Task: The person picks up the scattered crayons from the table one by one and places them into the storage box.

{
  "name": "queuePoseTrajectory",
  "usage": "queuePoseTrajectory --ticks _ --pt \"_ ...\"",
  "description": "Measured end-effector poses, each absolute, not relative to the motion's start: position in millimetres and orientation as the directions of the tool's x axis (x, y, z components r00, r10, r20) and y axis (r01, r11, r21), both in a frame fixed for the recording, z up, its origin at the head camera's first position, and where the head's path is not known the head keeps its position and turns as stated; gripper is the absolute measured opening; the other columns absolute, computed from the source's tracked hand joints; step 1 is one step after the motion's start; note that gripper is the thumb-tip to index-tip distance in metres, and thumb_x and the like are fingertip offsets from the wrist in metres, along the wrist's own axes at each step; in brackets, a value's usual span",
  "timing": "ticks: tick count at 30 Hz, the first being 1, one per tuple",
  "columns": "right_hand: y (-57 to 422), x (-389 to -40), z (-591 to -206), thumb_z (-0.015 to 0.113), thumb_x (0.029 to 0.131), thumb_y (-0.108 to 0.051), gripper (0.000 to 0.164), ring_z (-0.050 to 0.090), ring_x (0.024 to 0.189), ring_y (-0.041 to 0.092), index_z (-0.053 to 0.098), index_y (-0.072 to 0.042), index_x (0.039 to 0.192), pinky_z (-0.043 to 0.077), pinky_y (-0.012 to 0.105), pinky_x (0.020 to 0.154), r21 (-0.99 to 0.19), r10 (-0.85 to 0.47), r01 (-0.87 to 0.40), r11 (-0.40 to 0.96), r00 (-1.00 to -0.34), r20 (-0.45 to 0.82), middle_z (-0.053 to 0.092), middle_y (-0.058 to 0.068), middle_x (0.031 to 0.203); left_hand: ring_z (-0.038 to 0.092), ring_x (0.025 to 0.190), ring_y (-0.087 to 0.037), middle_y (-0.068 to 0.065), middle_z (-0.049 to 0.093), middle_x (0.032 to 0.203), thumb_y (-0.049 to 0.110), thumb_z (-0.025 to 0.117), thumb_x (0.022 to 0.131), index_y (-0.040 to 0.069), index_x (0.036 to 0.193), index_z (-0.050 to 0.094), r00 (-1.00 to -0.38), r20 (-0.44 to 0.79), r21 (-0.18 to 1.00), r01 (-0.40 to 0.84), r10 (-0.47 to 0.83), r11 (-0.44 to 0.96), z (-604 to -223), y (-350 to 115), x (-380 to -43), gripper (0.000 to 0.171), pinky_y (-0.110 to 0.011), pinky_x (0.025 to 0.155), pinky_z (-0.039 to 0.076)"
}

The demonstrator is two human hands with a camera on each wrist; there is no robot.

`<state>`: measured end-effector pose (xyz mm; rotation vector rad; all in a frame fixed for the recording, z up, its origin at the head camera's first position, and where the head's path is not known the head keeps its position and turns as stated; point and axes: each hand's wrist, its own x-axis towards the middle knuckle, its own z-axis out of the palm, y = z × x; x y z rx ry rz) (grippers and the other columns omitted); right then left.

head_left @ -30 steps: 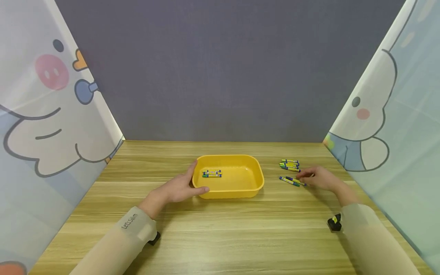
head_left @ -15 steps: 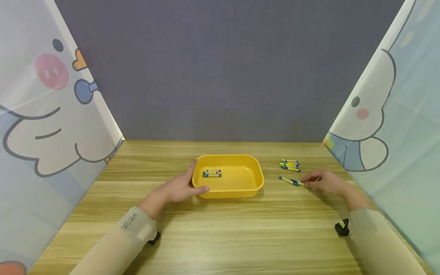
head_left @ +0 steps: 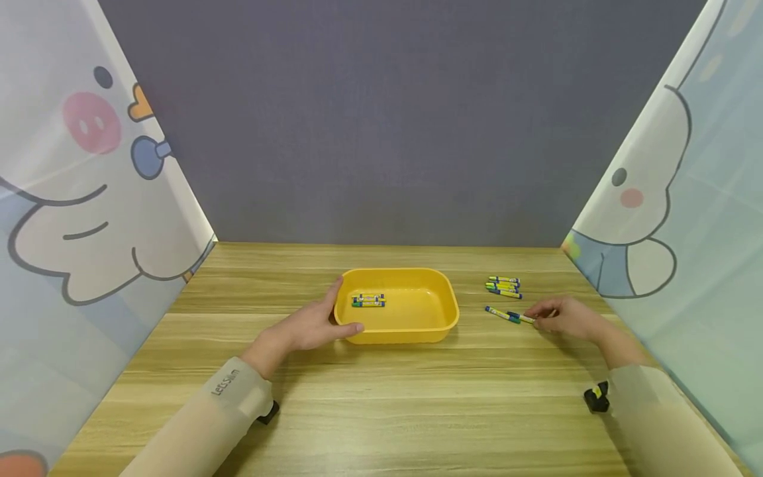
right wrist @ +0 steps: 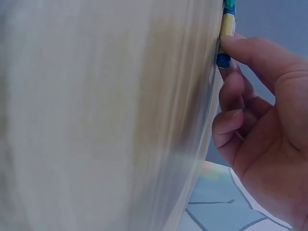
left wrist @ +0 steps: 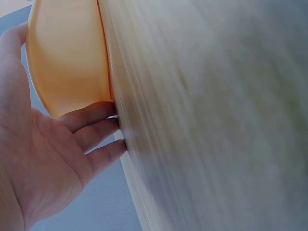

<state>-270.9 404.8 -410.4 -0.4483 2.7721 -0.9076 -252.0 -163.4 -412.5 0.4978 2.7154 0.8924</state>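
Observation:
In the head view a yellow plastic basin [head_left: 411,336] stands mid-table, with several crayons [head_left: 368,304] lying side by side at its left end. My left hand [head_left: 306,326] grips that end, thumb on the front rim and fingers against the outer wall, as the left wrist view also shows. Right of the basin, my right hand [head_left: 569,321] pinches the end of a yellow-wrapped crayon [head_left: 520,317] between thumb and forefinger, low at the tabletop. The crayon's dark blue end [right wrist: 223,60] shows in the right wrist view. Another crayon [head_left: 501,314] lies just left of it.
A small cluster of crayons [head_left: 504,287] lies behind the right hand, to the right of the basin. A grey panel [head_left: 381,126] closes off the back of the wooden table [head_left: 381,404], and printed cartoon sheets [head_left: 709,238] line both sides.
My right hand has shifted right and slightly toward me, drawing the pinched crayon away to the right. The left hand and basin have stayed in place.

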Motion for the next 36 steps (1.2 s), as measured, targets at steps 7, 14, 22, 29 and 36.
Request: queuePoseTrajectory --ticks 7,14,22,29,36 --pt "396 -273 -400 0.068 0.106 -0.015 0.028 0.06 0.079 0.01 0.079 -0.004 0.13 0.052 0.029 0.066 -0.537 -0.293 -0.252 0.805 -0.956 0.009 0.074 0.006 0.106 0.066 0.115 -0.022 -0.016 0.069 0.143 0.08 0.07 0.093 0.017 0.178 -0.008 -0.913 -0.121 0.615 0.239 0.389 0.752 -413 -163 -253 0.131 -0.054 0.117 0.048" --pt "356 -277 -377 0.07 0.11 -0.026 0.03 0.059 0.089 0.017 0.078 -0.011 0.135 0.049 0.032 0.069 -0.564 -0.243 -0.243 0.789 -0.967 0.076 0.072 0.013 0.122 0.066 0.118 -0.025 -0.02 0.066 0.15 0.082 0.067 0.093 0.018 0.178 -0.008 -0.916 -0.119 0.597 0.243 0.383 0.765 -413 -163 -253 0.131 -0.055 0.117 0.049" --pt "286 -279 -366 0.071 0.108 -0.021 0.025 0.049 0.076 0.016 0.08 -0.014 0.131 0.043 0.028 0.061 -0.681 -0.285 -0.292 0.672 -0.95 0.126 0.069 0.015 0.129 0.065 0.131 -0.031 -0.026 0.055 0.162 0.085 0.064 0.093 0.017 0.178 -0.009 -0.917 -0.127 0.571 0.245 0.379 0.783 -413 -163 -253 0.131 -0.057 0.119 0.047" --pt "211 -280 -367 0.07 0.108 -0.017 0.022 0.049 0.071 0.018 0.083 -0.017 0.126 0.043 0.029 0.059 -0.735 -0.369 -0.324 0.595 -0.923 0.109 0.068 0.012 0.121 0.066 0.11 -0.024 -0.021 0.067 0.147 0.084 0.065 0.093 0.016 0.178 -0.01 -0.917 -0.125 0.571 0.247 0.38 0.783 -411 -162 -253 0.132 -0.051 0.11 0.052" --pt "144 -284 -380 0.071 0.104 -0.017 0.022 0.048 0.07 0.017 0.085 -0.019 0.122 0.043 0.03 0.064 -0.751 -0.379 -0.289 0.594 -0.924 0.055 0.07 0.007 0.113 0.067 0.122 -0.026 -0.024 0.061 0.155 0.084 0.066 0.092 0.014 0.178 -0.007 -0.916 -0.125 0.583 0.244 0.382 0.775 -411 -162 -252 0.132 -0.054 0.115 0.051"
